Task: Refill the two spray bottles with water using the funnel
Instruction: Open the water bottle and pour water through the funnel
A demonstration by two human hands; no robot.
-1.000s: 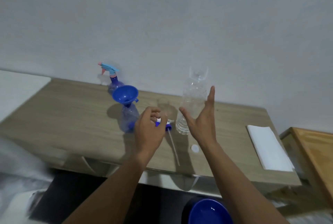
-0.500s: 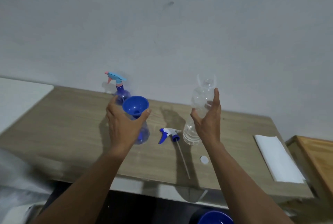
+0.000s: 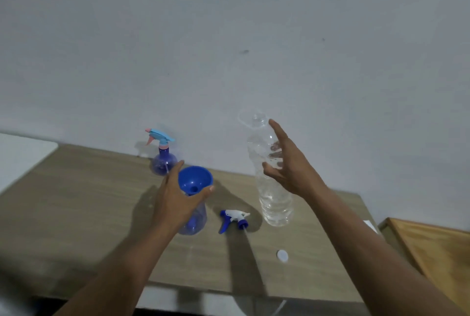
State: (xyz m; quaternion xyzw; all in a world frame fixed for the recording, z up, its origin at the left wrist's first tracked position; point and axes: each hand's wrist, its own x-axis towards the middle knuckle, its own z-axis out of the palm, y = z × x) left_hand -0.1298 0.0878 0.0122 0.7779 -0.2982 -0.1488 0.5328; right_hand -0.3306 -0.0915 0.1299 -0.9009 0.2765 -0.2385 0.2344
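Observation:
A blue funnel (image 3: 194,179) sits in the neck of an open, clear blue spray bottle (image 3: 197,221) on the wooden table (image 3: 76,209). My left hand (image 3: 176,201) wraps around that neck just under the funnel. That bottle's white and blue spray head (image 3: 234,218) lies on the table to its right, tube pointing toward me. A second spray bottle (image 3: 164,160), with a light blue and pink head on, stands at the back by the wall. My right hand (image 3: 292,165) grips the upper half of a tall clear water bottle (image 3: 276,201), uncapped, with my index finger stretched upward.
A small white cap (image 3: 282,256) lies on the table in front of the water bottle. A wooden piece of furniture (image 3: 437,254) stands beyond the table's right end. A white surface (image 3: 20,155) adjoins the table on the left.
My left hand left the loose spray head and took hold of the funnel bottle's neck. My right hand closed around the water bottle. The view tilted upward.

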